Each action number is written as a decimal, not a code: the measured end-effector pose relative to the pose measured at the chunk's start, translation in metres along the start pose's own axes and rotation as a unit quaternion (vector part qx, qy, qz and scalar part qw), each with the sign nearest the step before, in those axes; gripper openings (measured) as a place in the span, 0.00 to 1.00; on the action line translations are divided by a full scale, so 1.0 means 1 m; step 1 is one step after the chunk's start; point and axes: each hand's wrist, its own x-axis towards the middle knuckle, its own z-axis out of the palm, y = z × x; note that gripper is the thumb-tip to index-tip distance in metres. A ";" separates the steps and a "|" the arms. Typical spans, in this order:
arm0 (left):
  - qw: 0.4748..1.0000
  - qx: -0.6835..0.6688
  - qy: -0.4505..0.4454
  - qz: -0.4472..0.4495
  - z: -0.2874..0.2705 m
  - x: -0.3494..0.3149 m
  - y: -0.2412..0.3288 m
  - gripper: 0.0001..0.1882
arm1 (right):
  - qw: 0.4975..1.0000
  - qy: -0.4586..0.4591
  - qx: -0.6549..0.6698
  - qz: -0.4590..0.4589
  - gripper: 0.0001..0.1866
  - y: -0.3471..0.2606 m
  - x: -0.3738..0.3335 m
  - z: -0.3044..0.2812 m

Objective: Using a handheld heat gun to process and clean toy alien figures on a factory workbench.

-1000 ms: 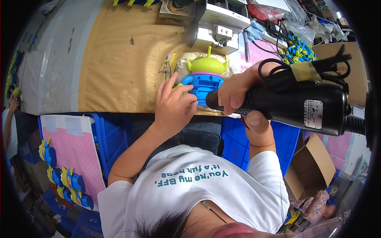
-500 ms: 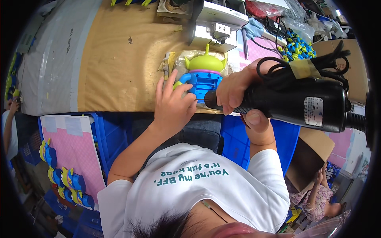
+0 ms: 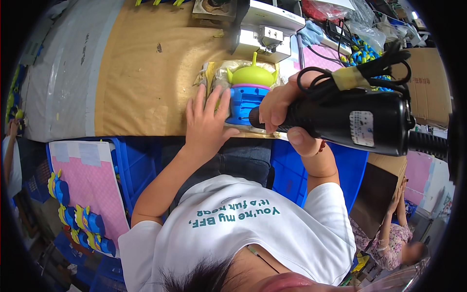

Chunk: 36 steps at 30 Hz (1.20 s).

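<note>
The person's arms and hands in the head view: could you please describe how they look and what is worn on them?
Both forearms are bare and enter from the lower edge. The left hand and right hand wear no gloves, and no rings show. Short white sleeves of a T-shirt with teal lettering cover the upper arms. A small reddish bead bracelet seems to sit at the right wrist, mostly hidden.

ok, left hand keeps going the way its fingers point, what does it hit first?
Probably the crinkled clear wrapping beside the green-and-blue toy figure; the left hand rests against that toy's blue body. Depth is unclear.
</note>
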 end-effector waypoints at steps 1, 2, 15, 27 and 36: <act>1.000 0.010 -0.007 -0.002 0.003 0.000 -0.002 0.49 | 1.000 0.029 0.003 0.006 0.38 0.004 -0.001 0.006; 1.000 0.020 -0.013 -0.004 0.006 0.000 -0.003 0.49 | 0.999 0.043 0.009 0.009 0.38 0.005 -0.002 0.008; 0.999 -0.019 0.046 0.023 0.018 -0.002 -0.012 0.49 | 0.990 -0.080 0.090 -0.070 0.24 0.027 0.021 0.009; 0.990 -0.137 0.012 -0.034 -0.004 0.013 -0.021 0.32 | 0.987 -0.038 0.111 0.108 0.26 0.037 -0.032 -0.012; 0.934 -0.314 -0.159 -0.056 -0.023 0.054 -0.037 0.25 | 0.961 0.187 0.127 -0.156 0.25 -0.064 -0.004 -0.066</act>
